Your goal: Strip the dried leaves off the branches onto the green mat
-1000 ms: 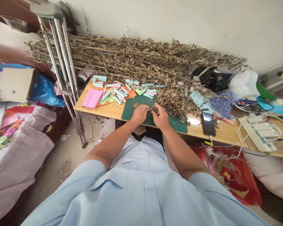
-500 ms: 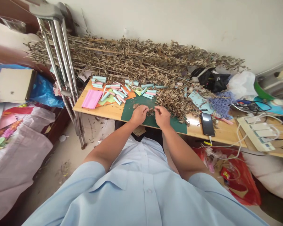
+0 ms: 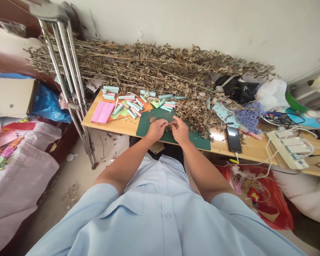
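Note:
Over the dark green mat (image 3: 202,142), my left hand (image 3: 156,129) is closed in a pinch around a bit of dried plant. My right hand (image 3: 180,130) is close beside it, its thumb side touching the same small dry piece (image 3: 170,125), with the index finger raised. A little crumbled plant matter (image 3: 153,119) lies on the mat just beyond my left hand. The heap of dried leaves (image 3: 194,115) spreads over the mat's right part. Blue and pink paper rolls (image 3: 134,106) lie on coloured sheets to the left.
Long dried stalks (image 3: 138,64) cover the back by the wall. Crutches (image 3: 66,64) lean at the left. At right are a phone (image 3: 234,139), blue-violet cord (image 3: 249,115), a power strip (image 3: 288,147) and loose cables. A red bag (image 3: 274,202) is below the table.
My right hand has moved slightly left, nearer my left hand, and its index finger has lifted. The whole view has shifted slightly.

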Demonstrator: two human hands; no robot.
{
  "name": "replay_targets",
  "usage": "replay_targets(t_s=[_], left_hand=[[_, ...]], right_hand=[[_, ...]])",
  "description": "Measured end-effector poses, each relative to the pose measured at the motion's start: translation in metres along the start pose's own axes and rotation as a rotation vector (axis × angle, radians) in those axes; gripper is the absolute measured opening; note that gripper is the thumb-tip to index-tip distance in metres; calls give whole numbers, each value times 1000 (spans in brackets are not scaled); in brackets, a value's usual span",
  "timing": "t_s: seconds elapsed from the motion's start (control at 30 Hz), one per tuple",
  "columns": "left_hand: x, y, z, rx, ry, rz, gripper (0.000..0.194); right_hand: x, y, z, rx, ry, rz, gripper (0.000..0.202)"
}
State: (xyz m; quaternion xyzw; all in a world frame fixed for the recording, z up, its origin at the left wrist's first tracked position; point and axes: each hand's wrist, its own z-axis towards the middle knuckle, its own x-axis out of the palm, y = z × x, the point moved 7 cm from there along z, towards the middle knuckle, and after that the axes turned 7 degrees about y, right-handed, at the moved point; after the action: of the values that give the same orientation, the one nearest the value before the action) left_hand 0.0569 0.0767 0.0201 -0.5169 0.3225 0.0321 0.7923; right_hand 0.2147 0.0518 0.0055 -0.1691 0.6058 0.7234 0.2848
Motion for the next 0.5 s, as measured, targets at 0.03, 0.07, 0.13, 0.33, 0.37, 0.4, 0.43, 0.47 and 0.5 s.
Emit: replay_targets(t_s=[0.03, 0.07, 0.13, 0.33, 0.37, 0.4, 0.43, 0.47, 0.5], left_hand=[[0, 1, 0, -6, -8, 4, 19], [-1, 1, 0, -12, -18, 11, 19], [-1, 2, 0, -17, -33, 29, 19], [3, 1, -1, 20, -25, 131, 18], [3, 0, -1, 30, -23, 143, 18], [3, -1, -1, 37, -22, 153, 17], [3, -1, -1, 40, -21, 161, 16], [3, -2, -2, 39, -19, 169, 15], [3, -2, -2, 35, -17, 176, 14]], right_hand=[[-2, -2, 1, 9, -16, 31, 48], [-4, -5, 2, 19, -34, 68, 47], [-10, -10, 2, 58, -79, 151, 41], [-19, -25, 1, 210, -138, 374, 34], [-20, -25, 0, 215, -148, 399, 34], [-21, -24, -1, 217, -153, 414, 34], [-21, -23, -2, 216, -143, 416, 34], [-21, -21, -3, 211, -118, 401, 34], [-20, -19, -4, 202, -80, 370, 34]])
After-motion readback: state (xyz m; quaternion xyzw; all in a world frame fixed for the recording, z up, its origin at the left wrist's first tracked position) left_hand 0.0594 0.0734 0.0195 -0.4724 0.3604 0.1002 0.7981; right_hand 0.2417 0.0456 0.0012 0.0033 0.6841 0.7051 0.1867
